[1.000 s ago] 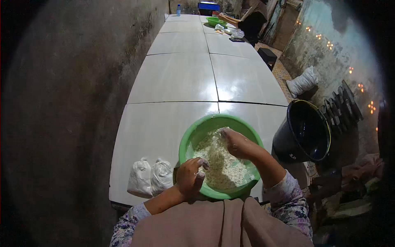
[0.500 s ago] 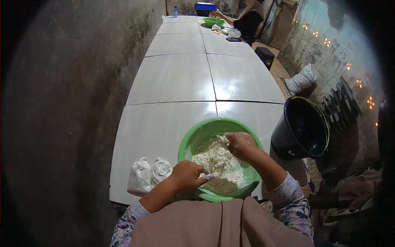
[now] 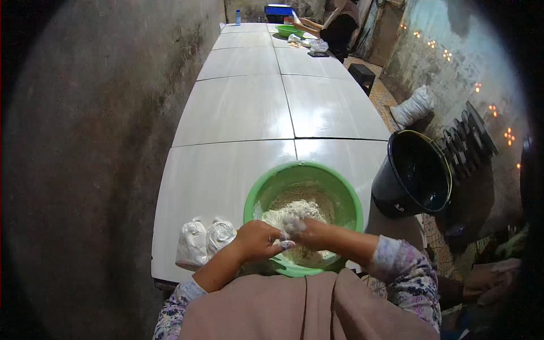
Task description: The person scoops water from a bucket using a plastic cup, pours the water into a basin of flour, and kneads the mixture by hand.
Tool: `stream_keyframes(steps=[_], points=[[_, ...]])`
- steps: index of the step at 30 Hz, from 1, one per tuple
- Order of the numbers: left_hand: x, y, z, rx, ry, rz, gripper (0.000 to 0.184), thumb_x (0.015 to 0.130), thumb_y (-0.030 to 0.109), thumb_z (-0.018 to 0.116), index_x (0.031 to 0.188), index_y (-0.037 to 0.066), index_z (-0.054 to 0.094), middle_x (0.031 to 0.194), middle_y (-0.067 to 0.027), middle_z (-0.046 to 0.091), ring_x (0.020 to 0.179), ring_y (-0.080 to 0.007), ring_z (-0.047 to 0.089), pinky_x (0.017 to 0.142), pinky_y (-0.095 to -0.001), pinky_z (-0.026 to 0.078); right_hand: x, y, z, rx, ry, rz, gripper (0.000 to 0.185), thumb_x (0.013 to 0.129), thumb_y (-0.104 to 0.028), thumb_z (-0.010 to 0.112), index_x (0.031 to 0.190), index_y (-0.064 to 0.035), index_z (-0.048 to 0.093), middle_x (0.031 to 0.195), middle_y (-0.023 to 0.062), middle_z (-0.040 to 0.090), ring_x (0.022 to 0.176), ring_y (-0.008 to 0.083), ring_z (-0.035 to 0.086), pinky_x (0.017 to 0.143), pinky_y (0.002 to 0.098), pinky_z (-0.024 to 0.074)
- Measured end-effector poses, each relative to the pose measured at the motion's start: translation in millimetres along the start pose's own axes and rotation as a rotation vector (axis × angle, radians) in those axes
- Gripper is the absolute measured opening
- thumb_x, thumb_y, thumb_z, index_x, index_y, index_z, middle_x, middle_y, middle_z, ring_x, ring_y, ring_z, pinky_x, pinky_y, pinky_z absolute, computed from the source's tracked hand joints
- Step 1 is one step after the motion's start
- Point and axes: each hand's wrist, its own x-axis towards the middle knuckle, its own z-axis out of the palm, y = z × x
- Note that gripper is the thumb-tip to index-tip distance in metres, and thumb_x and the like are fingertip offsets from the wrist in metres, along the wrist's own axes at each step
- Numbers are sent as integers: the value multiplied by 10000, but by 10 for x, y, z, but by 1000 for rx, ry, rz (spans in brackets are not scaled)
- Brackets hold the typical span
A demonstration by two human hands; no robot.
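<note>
A green basin [image 3: 262, 192] stands on the near end of the white-topped table, with pale flour [image 3: 297, 209] in it. My left hand [image 3: 259, 241] is at the basin's left rim, its floury thumb and fingers apart over the inside and nothing visible in them. My right hand [image 3: 306, 232] is down in the flour near the middle of the basin, close to my left fingertips; its fingers are smeared by motion. Two knotted bags of white powder, one [image 3: 192, 243] beside the other [image 3: 220, 235], sit left of the basin.
A black bucket [image 3: 399, 184] stands to the right of the basin. At the table's far end a person [image 3: 340, 28] reaches over another green basin [image 3: 289, 33], near small bags and a blue crate [image 3: 279, 10]. A white sack [image 3: 412, 106] leans at the right wall.
My right hand has moved down and left through the flour, toward my left hand. My left hand has turned inward over the rim. The far person's hands have shifted.
</note>
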Motion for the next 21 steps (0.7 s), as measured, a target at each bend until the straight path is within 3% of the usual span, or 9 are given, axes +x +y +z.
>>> stream_keyframes(steps=[2,4,5,7,8,12,14,16,21], points=[[8,44,-74,30,-49,-33,391,867,470,599,827,106,735,568,-100,593,549,-279,609,524,-393,458,56,338,57,-164,85,-140,530,778,-106,606,1285,-10,485,1335,212,476,1140,413,529,979,538,381],[-5,57,-58,-5,-10,-39,392,864,472,603,833,105,738,571,-103,594,549,-279,608,523,-393,457,73,527,58,-223,-14,373,511,776,-100,604,1274,-28,511,1329,207,478,1094,417,546,921,529,425],[-16,57,-38,-42,26,-44,393,861,475,608,838,105,740,574,-106,594,550,-279,607,521,-393,456,76,493,-75,-227,-14,361,511,776,-100,604,1274,-28,511,1329,207,478,1094,417,546,921,529,425],[-42,7,15,-58,80,-51,384,853,475,619,841,111,743,568,-103,592,543,-275,607,521,-391,457,-16,393,-297,247,-133,576,426,787,-108,597,1202,-22,553,1245,214,533,1078,422,548,859,509,467],[-47,0,19,-52,88,-43,381,851,475,622,843,113,742,568,-99,593,540,-271,607,521,-390,458,-98,398,-289,33,0,371,312,802,-88,581,1105,-10,584,1110,228,595,1032,409,578,802,488,491],[-29,50,-7,-26,60,-47,373,845,476,627,829,118,734,557,-95,583,536,-262,608,525,-395,460,-230,513,-152,159,43,485,288,774,-36,603,1061,-17,596,986,230,629,931,407,624,791,484,499],[-17,66,-34,-15,50,-39,371,844,475,628,822,119,730,551,-95,577,534,-265,606,526,-396,460,-206,267,-560,124,98,526,275,786,-35,580,1060,-33,607,946,214,640,908,389,634,769,474,504],[-3,63,-50,-13,-68,-88,492,880,540,533,865,90,732,678,-139,651,668,-327,650,607,-431,507,-227,227,-660,56,267,552,263,795,-76,592,1057,-63,620,855,183,653,837,369,645,717,467,509],[-10,25,16,-36,60,-19,364,849,474,617,815,128,724,530,-97,555,507,-286,585,498,-411,446,-248,61,-1091,37,121,615,268,781,-65,614,1049,-61,610,895,184,654,848,394,633,730,470,509]])
